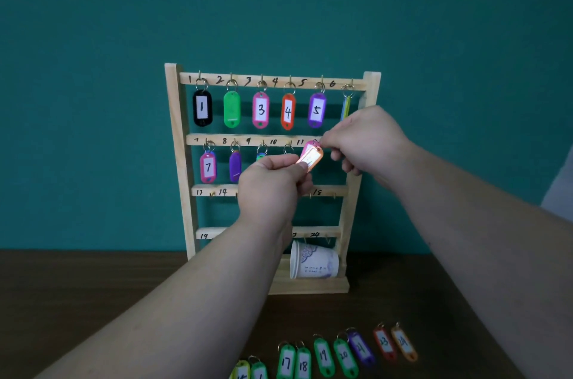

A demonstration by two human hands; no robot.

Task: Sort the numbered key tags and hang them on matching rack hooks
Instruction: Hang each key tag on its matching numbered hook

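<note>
Fingers (286, 164) of the left hand (273, 183) and right hand (364, 139) pinch a glare-blanked pink tag (311, 155) beside "11" on the rack (174, 130).

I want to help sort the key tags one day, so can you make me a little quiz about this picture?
1. True or false: the paper cup lies on its side at the foot of the rack.
2. What colour is tag 5? A green, B purple, C black.
3. Which hand pinches the ring end of the held tag: the left hand or the right hand?

Key: 1 true. 2 B. 3 the right hand; the left hand pinches the tag's lower end.
</note>
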